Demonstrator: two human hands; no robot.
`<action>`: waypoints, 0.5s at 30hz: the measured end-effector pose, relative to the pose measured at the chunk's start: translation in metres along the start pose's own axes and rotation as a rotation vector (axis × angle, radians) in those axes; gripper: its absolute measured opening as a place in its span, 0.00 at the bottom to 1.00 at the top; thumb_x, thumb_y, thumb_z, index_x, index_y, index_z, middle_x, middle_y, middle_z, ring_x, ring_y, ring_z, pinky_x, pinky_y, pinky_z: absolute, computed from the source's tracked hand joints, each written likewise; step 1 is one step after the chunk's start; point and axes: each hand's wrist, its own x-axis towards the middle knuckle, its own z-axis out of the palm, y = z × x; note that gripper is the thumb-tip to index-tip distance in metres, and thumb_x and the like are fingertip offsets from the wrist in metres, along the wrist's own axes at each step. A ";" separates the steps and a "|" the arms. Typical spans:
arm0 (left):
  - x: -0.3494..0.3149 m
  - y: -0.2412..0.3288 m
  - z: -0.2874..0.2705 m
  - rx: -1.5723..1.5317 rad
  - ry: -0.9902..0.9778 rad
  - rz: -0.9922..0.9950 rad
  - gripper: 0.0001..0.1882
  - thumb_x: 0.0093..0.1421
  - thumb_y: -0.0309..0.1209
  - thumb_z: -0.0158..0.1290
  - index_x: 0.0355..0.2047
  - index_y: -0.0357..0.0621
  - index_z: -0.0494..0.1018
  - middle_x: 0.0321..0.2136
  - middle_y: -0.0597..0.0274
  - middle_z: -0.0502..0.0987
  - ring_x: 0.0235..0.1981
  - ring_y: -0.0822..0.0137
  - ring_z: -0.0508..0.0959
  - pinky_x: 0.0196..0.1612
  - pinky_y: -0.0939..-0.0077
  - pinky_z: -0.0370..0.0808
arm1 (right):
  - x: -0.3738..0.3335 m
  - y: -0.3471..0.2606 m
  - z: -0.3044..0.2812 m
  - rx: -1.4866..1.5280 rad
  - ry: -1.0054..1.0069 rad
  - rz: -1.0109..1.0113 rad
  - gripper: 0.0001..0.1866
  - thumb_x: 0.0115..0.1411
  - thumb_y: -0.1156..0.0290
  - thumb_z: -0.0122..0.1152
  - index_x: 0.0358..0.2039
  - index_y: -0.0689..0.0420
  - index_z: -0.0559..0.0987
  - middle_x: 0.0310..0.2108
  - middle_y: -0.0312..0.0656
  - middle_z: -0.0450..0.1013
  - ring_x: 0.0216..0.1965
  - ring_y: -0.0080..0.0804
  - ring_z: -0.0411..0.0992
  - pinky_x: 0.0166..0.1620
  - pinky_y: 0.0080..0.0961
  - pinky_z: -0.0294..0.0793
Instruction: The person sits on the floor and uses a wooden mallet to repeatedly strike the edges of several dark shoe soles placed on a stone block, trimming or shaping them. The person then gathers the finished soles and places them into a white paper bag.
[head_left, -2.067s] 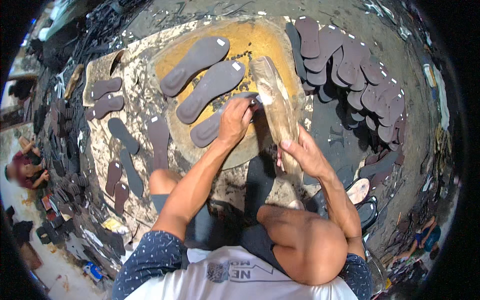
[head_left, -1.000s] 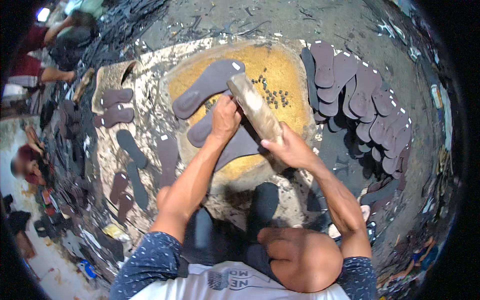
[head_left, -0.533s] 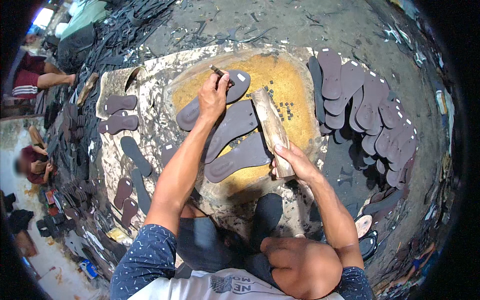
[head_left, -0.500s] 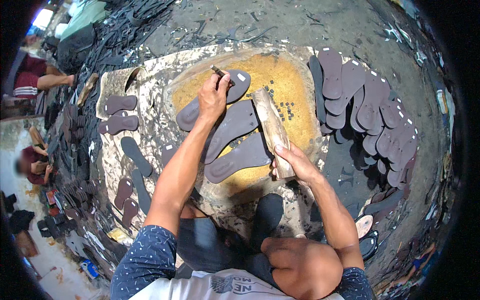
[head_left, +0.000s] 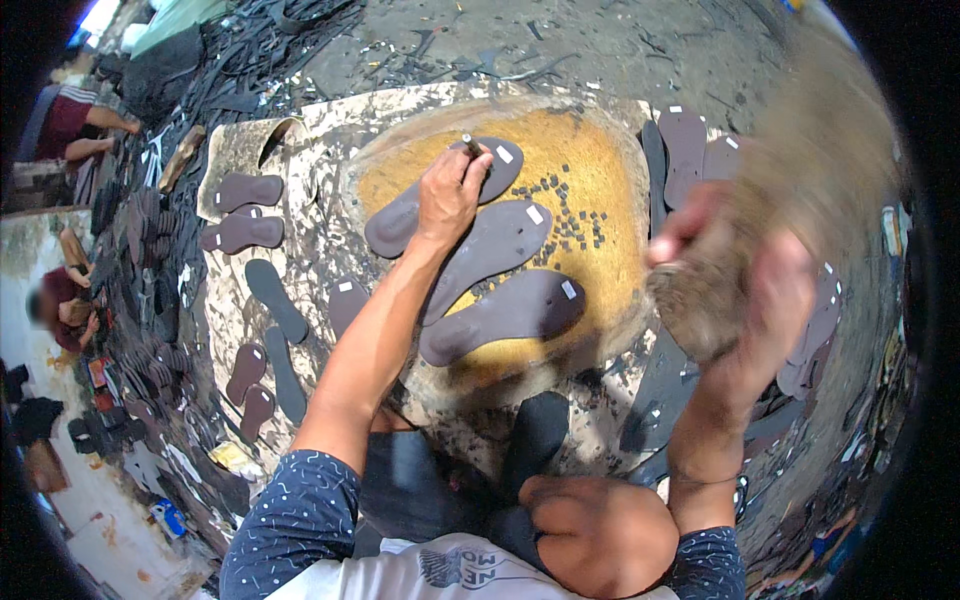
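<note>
My left hand (head_left: 448, 200) pinches a short metal punch (head_left: 471, 147) and stands it on the upper end of a dark brown sandal sole (head_left: 395, 230). Two more such soles lie nearer to me: the middle sole (head_left: 490, 245) has small holes, and the front sole (head_left: 505, 315) has a white label near its right end. All three rest on a yellow-topped round block (head_left: 615, 185). Off to the right, my right hand (head_left: 765, 310) grips a wooden stick (head_left: 810, 150), raised above the ground and smeared by motion.
Small dark square offcuts (head_left: 570, 225) are scattered on the block. Several soles (head_left: 683, 150) overlap at the right, partly hidden by the stick. Pairs of small soles (head_left: 250, 190) lie on the mat at the left. Black scraps (head_left: 280, 60) heap behind. Two people (head_left: 75, 125) sit far left.
My right hand has swung the wooden stick up and to the right, off the soles, uncovering the right ends of two. My left hand keeps the punch on the far sole.
</note>
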 end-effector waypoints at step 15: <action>0.016 0.000 -0.015 -0.686 0.470 -0.565 0.17 0.73 0.41 0.50 0.45 0.36 0.74 0.33 0.59 0.79 0.36 0.67 0.82 0.33 0.74 0.81 | -0.015 0.184 -0.017 0.111 -0.274 0.971 0.22 0.69 0.57 0.59 0.55 0.58 0.66 0.31 0.38 0.72 0.26 0.27 0.76 0.29 0.27 0.81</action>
